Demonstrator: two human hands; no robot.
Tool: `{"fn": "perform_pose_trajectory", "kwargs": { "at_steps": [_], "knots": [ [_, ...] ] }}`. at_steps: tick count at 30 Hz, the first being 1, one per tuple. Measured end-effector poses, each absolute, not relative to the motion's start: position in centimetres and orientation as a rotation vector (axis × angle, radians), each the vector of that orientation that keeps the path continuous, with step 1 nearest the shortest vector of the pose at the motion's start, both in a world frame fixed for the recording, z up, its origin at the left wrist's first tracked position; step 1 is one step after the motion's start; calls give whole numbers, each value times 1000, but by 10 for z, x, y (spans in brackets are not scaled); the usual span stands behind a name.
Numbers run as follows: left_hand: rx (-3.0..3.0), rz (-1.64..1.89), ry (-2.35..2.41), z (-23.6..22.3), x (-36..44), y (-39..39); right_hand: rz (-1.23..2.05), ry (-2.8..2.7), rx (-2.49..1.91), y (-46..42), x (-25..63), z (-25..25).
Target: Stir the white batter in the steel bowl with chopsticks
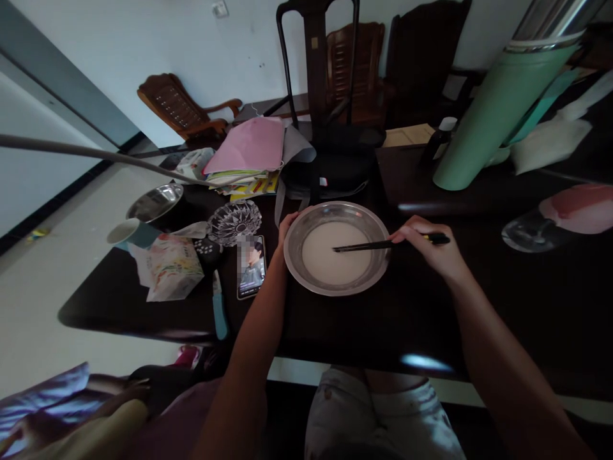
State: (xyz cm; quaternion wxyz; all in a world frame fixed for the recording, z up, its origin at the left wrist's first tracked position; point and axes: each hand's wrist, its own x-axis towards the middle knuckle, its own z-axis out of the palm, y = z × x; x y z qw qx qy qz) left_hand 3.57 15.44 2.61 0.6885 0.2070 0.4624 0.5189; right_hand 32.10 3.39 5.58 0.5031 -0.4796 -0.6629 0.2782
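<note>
A metal basin with a milky white liquid in it stands on the dark table in front of me. My left hand grips the basin's left rim; most of its fingers are hidden behind the wall. Over the right rim, my right hand is closed around a pair of dark chopsticks. Their tips point left and meet the middle of the liquid. Just left of my left forearm lies a phone with its screen lit.
A knife with a blue handle, a tissue pack, a glass dish and a paper cup are on the left. Books and papers are stacked behind. A tall green thermos stands right. Another person's arm shows lower left.
</note>
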Motion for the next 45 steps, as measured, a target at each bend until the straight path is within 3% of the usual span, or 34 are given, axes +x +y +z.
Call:
{"fn": "perform_pose_trajectory", "kwargs": {
  "at_steps": [45],
  "knots": [
    [475,1164,1030,34,42,148,726,-1668,-1110,34,321,56]
  ]
}}
